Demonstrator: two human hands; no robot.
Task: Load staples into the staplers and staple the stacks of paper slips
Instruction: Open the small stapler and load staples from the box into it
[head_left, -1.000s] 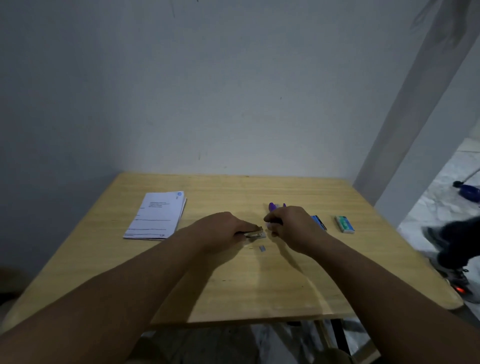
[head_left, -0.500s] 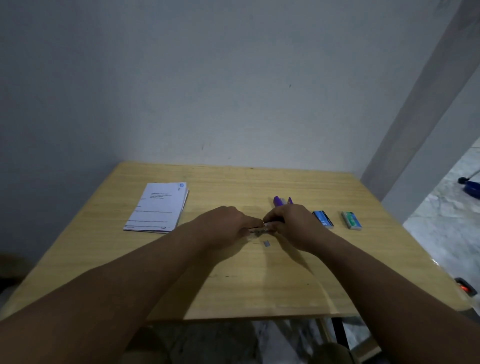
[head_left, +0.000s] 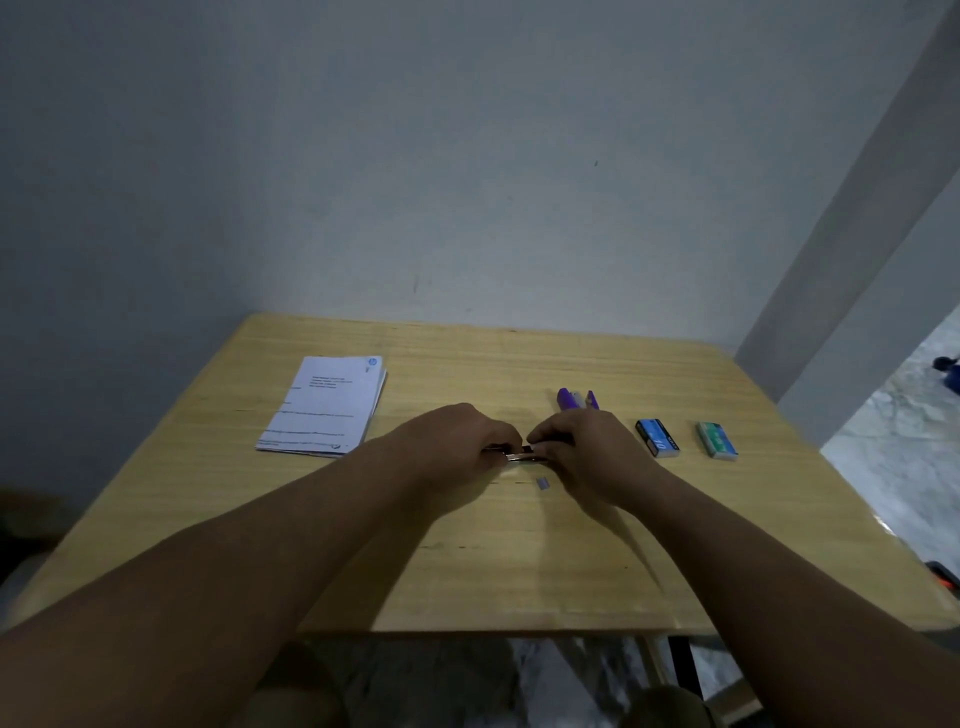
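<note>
My left hand (head_left: 457, 441) and my right hand (head_left: 587, 452) meet at the middle of the wooden table (head_left: 493, 561), both closed on a small metal stapler (head_left: 519, 456) held between the fingertips. Only a short silvery part of it shows. A purple stapler (head_left: 574, 399) lies just behind my right hand, partly hidden by it. A tiny strip of staples (head_left: 543, 483) lies on the table below the hands. A stack of white paper slips (head_left: 327, 408) rests at the left.
Two small staple boxes lie right of my hands: a blue one (head_left: 657, 438) and a green one (head_left: 717, 440). A grey wall stands close behind the table. Marble floor shows beyond the right edge.
My hands have come together on the small metal stapler, the right hand moving left to meet the left. The view shifted slightly; a person at the right edge is gone from sight.
</note>
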